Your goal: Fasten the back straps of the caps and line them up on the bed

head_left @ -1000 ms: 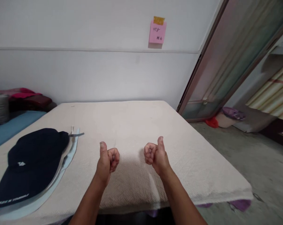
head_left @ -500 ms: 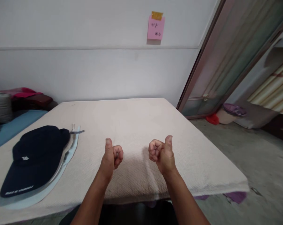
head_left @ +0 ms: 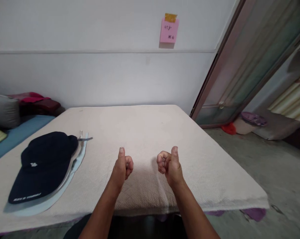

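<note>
My left hand is held over the near part of the cloth-covered table, its fingers curled into a fist and its thumb pointing up. To its right, a gap apart, my right hand has the same shape, thumb up and fingers folded in. Nothing shows in either hand. A dark navy cap with a small white logo lies at the left of the table, brim toward the near edge. Beneath it are lighter layers, the lowest a pale blue brim.
A pink note is taped to the white wall behind the table. Grey and yellow cushions lie at the far left. On the floor at right stand a bin with a purple rim and something red.
The view has shifted slightly, so the cap and table sit further right. My hands are a little closer together, both still fisted with thumbs up.
</note>
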Motion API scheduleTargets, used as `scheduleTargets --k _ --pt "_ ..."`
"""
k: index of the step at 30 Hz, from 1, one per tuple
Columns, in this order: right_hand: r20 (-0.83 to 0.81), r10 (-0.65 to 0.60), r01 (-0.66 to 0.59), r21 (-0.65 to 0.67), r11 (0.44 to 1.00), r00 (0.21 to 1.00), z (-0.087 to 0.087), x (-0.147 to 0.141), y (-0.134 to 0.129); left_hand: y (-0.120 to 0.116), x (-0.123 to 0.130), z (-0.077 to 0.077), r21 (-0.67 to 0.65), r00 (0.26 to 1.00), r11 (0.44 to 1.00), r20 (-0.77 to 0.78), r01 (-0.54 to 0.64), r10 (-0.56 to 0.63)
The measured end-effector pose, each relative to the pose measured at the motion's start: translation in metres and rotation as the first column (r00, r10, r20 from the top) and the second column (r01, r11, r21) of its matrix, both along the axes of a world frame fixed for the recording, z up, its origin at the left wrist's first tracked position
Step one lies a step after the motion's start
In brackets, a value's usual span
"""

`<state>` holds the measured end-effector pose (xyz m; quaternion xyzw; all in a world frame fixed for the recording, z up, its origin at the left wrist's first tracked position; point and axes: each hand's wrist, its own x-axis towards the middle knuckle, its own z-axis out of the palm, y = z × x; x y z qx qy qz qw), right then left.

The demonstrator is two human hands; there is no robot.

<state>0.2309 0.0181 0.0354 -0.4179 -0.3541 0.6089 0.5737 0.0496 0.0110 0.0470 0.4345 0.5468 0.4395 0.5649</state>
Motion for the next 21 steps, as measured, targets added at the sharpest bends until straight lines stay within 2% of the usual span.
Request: scheduleTargets --k 4,6,8,11,13,16,21 --pt "0.071 0.032 -0.030 -0.041 0.999 0.997 -0.010 -0.010 0.005 0.004 -0.007 -0.020 -0.051 0.999 0.998 -0.043 -0.022 0.020" --pt "0.186 0.070 -0.054 -0.091 0.994 0.980 -0.016 -0.017 0.008 0.007 -0.010 -0.033 -0.036 0.991 0.999 -0.130 -0.034 0.029" --pt "0.379 0.171 -0.125 -0.144 0.982 0.910 -0.025 -0.024 0.010 0.010 -0.014 -0.046 0.000 0.977 0.999 -0.212 -0.038 0.037" --pt "0.581 0.326 -0.245 -0.216 0.945 0.746 -0.042 -0.034 0.009 0.011 -0.019 -0.059 0.019 0.970 0.999 -0.240 -0.033 0.036" --pt "0.637 0.362 -0.281 -0.228 0.932 0.680 -0.052 -0.039 0.007 0.011 -0.021 -0.064 0.007 0.974 0.999 -0.222 -0.039 0.039" --pt "0.748 0.342 -0.321 -0.180 0.930 0.569 -0.062 -0.044 0.003 0.008 -0.026 -0.065 -0.042 0.986 0.995 -0.146 -0.085 0.079" --pt "0.859 0.295 -0.385 -0.126 0.914 0.419 -0.066 -0.048 0.004 0.004 -0.042 -0.060 -0.096 0.966 0.969 0.104 -0.227 0.236"
